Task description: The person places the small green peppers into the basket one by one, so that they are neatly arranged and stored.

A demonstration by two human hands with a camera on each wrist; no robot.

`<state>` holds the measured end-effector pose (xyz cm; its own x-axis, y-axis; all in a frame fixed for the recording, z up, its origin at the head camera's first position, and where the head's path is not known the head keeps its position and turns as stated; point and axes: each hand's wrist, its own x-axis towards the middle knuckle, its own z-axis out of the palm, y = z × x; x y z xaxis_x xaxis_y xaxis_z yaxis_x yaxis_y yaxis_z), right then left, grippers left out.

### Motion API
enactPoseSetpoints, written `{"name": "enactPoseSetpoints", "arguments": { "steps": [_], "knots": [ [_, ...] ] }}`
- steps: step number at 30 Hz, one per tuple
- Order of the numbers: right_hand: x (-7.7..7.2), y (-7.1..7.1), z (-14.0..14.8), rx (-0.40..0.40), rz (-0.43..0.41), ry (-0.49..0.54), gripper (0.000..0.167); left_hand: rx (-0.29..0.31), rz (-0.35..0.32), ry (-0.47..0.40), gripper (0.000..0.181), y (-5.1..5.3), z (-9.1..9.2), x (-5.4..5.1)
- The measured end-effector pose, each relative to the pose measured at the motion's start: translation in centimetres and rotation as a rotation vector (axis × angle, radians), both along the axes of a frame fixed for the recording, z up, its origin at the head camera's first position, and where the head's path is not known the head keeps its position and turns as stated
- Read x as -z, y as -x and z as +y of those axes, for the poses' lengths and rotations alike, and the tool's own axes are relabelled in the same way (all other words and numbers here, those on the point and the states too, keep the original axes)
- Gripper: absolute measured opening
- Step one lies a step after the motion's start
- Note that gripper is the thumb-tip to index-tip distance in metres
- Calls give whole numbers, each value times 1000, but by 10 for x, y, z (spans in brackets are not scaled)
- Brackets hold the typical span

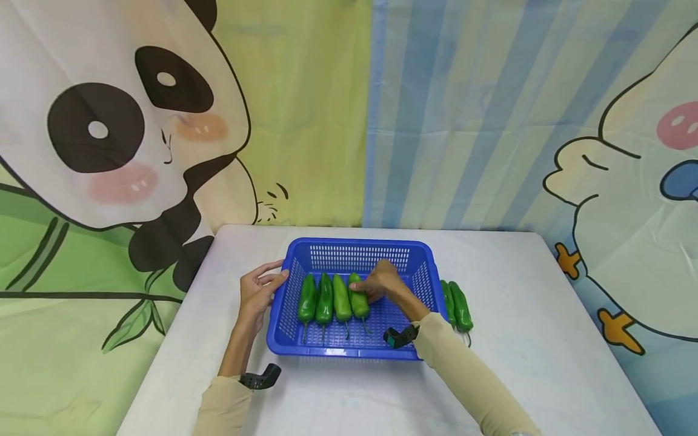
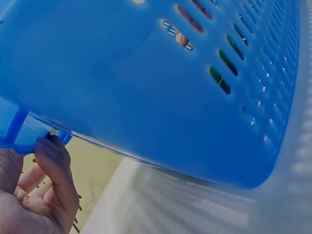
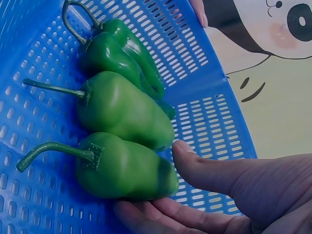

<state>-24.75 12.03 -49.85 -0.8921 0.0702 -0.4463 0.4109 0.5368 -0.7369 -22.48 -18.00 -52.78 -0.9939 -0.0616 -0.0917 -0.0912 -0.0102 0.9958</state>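
Note:
A blue plastic basket [image 1: 349,352] with slotted walls stands on the white table. Inside it, several green peppers lie side by side, stems toward the near side. My right hand [image 1: 383,282] reaches in and holds the rightmost of them, a light green pepper [image 1: 359,307]. In the right wrist view the thumb [image 3: 204,170] is at that pepper's tip end, while the other fingers run partly hidden along its underside. My left hand [image 1: 259,293] grips the basket's left rim; the left wrist view shows its curled fingers [image 2: 54,163] at the rim.
Two darker green peppers [image 1: 461,306] lie on the table [image 1: 523,339] just right of the basket. Both wrists wear a black device [image 1: 263,378]. Behind the table's far edge hangs a cartoon-printed curtain [image 1: 305,109].

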Motion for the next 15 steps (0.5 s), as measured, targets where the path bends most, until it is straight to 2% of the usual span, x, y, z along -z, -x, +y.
{"name": "enactPoseSetpoints", "arguments": {
  "steps": [7,15],
  "knots": [
    [0,1,0,13,2,3,43,0,10,-10,47,1,0,-2],
    [-4,-3,4,45,-45,9,65,-3,-1,-3,47,0,0,1]
  ]
}}
